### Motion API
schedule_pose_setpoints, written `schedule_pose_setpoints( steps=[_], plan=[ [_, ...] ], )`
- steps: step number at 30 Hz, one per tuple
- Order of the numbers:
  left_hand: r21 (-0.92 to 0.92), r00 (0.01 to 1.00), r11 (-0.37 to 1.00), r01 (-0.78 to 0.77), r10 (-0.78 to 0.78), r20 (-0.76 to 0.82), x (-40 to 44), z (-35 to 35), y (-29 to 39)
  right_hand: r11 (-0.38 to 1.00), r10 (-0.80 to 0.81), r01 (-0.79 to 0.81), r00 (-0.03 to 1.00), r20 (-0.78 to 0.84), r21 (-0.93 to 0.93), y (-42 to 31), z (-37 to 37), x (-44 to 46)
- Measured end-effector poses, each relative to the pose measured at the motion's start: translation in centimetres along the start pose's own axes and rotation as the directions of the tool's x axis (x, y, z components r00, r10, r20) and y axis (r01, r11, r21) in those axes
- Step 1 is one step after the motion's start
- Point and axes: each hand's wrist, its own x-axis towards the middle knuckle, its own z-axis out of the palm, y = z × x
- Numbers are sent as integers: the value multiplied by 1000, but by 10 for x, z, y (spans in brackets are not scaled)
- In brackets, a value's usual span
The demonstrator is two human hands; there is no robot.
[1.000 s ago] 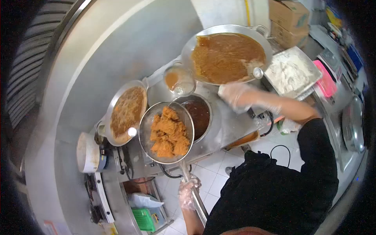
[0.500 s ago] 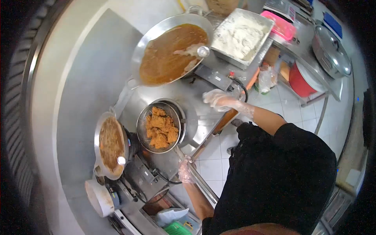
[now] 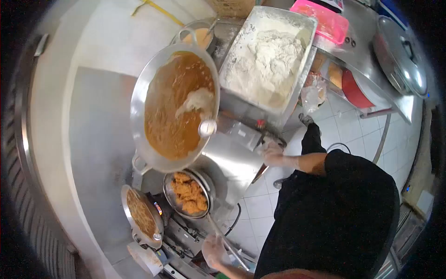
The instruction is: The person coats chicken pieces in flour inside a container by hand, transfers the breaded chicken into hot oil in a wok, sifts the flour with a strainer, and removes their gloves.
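Note:
My right hand [image 3: 272,153], in a clear plastic glove, is at the front edge of the stove beside a burner control box [image 3: 242,135]. Its fingers curl there, and what they grip is hidden. Below, my gloved left hand [image 3: 214,251] is beside the long metal handle [image 3: 225,239] of a round strainer, fingers loosely apart and slightly blurred. Pieces of brown fried chicken [image 3: 188,193] lie in this strainer [image 3: 167,190], which rests over a metal bowl. A large wok [image 3: 138,100] of brown oil stands above it, with pale foam and a round metal piece at its rim.
A second, smaller wok [image 3: 131,211] with bubbling oil stands lower left, near a white pot [image 3: 145,260]. A metal tray [image 3: 224,74] of white flour is at the top, with a pink basket [image 3: 325,21] beside it. At right is a lidded pot [image 3: 399,56].
The view has shifted, so the large wok and flour tray appear nearer. My left hand has come off the strainer handle. My right hand has moved to the stove's front edge.

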Motion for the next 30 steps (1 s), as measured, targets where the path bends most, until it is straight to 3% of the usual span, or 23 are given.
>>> schedule_pose_setpoints(
  steps=[1, 2, 3, 4, 6, 7, 8, 9, 10, 11, 12, 13, 14, 15, 17, 19, 22, 24, 25, 26, 27, 28, 30],
  plan=[
    [1, 991, 994, -107, 107, 83, -6, -13, 58, 1000, -4, 0, 991, 136, 29, 6, -7, -1],
    [-139, 987, 989, -47, 68, 146, -10, -14, 116, 991, -133, 124, 957, 257, 51, 20, -8, -3],
    [-269, 978, 963, 29, 29, 209, -15, -16, 174, 970, -234, 193, 903, 362, 146, 36, -39, -4],
    [-499, 950, 827, 261, -129, 283, -13, -9, 236, 934, -332, 222, 831, 446, 280, 51, -73, -5],
    [-492, 933, 856, 157, 35, 359, 35, -24, 401, 825, -482, 155, 695, 534, 544, 71, -179, -3],
    [-488, 927, 871, 61, 132, 352, 59, -18, 454, 760, -527, 148, 710, 466, 633, 81, -236, 6],
    [-458, 924, 878, -136, 279, 262, 90, -2, 492, 707, -554, 188, 747, 368, 682, 95, -290, 23],
    [-385, 891, 858, -339, 424, 162, 129, 19, 523, 695, -542, 282, 810, 224, 661, 109, -337, 44],
    [-312, 876, 848, -429, 475, 88, 167, 48, 549, 738, -540, 454, 841, 33, 499, 132, -366, 76],
    [-260, 885, 862, -435, 463, 53, 207, 74, 571, 792, -519, 542, 840, -158, 281, 154, -394, 108],
    [-390, 971, 916, -91, 169, 169, 248, 93, 602, 883, -386, 412, 910, -150, 225, 190, -404, 153],
    [-104, 946, 969, -225, 243, 215, 299, 137, 592, 948, -245, 267, 959, -139, 171, 225, -414, 199],
    [218, 912, 901, -375, 317, 259, 348, 181, 584, 978, -146, 159, 984, -102, 135, 256, -419, 237],
    [469, 872, 736, -488, 387, 301, 396, 223, 577, 989, -81, 88, 995, -63, 123, 277, -421, 265],
    [588, 877, 655, -474, 286, 387, 392, 205, 652, 983, -95, 91, 995, 15, 162, 291, -415, 295],
    [227, 981, 965, -132, 94, 169, 376, 179, 695, 970, -134, 118, 989, 63, 214, 286, -407, 306],
    [304, 968, 920, -248, 224, 113, 380, 189, 684, 946, -190, 150, 975, 117, 286, 271, -390, 305],
    [79, 908, 912, -402, 408, -90, 403, 254, 607, 931, -206, 148, 967, 147, 333, 265, -384, 303],
    [-275, 937, 896, -349, 330, -115, 404, 259, 600, 923, -208, 140, 965, 160, 358, 264, -387, 304],
    [-596, 958, 752, -282, 250, -138, 405, 263, 593, 914, -208, 125, 961, 181, 387, 263, -388, 302],
    [-940, 994, 339, 33, 91, 67, 387, 238, 600, 905, -200, 101, 959, 203, 412, 263, -389, 301],
    [-924, 950, -218, 313, 66, 306, 378, 225, 600, 898, -188, 77, 957, 220, 434, 262, -395, 298],
    [-991, 988, 110, 71, 131, 85, 384, 257, 554, 881, -163, 23, 952, 259, 472, 259, -408, 291]
  ],
)
